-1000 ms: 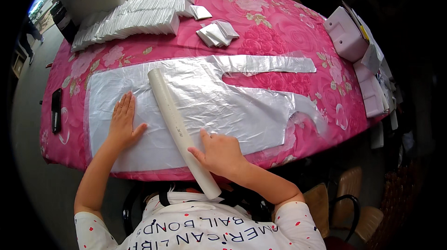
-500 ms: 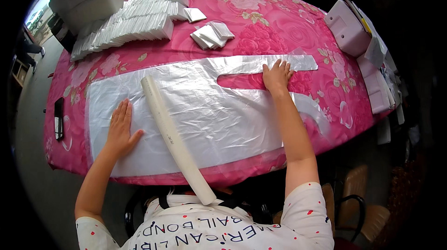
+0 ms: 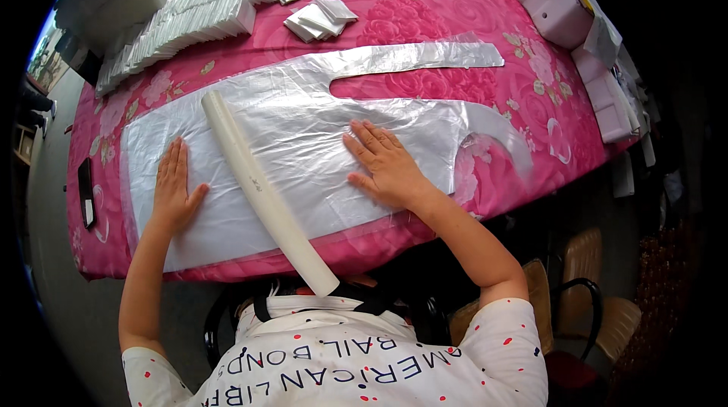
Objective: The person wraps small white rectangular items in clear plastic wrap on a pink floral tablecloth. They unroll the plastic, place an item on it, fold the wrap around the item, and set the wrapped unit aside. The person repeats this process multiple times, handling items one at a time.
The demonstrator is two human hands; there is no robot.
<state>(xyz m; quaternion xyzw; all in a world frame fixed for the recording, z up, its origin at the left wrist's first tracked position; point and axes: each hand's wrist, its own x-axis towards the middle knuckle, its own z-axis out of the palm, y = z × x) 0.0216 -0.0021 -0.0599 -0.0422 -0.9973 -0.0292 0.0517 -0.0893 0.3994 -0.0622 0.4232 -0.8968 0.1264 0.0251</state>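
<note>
A translucent white plastic apron (image 3: 296, 134) lies spread out flat on the table, with a strap strip along its far right side and a curved loop at its near right. Across it rests a long white tube (image 3: 254, 180), slanting from the apron's middle toward my body and past the table's near edge. My left hand (image 3: 176, 193) lies flat on the apron's left part, left of the tube, fingers stretched. To the right of the tube, my right hand (image 3: 384, 164) is pressed palm down on the sheet with its fingers spread. Neither hand holds anything.
Long rows of folded white packets (image 3: 193, 20) stand at the far left beside a white foam box (image 3: 125, 1). A small pile of packets (image 3: 320, 19) lies nearby. A phone (image 3: 86, 193) is at the left edge. Foam boxes (image 3: 552, 5) line the right side of the pink flowered tablecloth (image 3: 425, 20).
My right hand has moved from the far strap back toward me and leftward onto the apron's body. My left hand stays flat in place on the sheet. The whole view has shifted a little.
</note>
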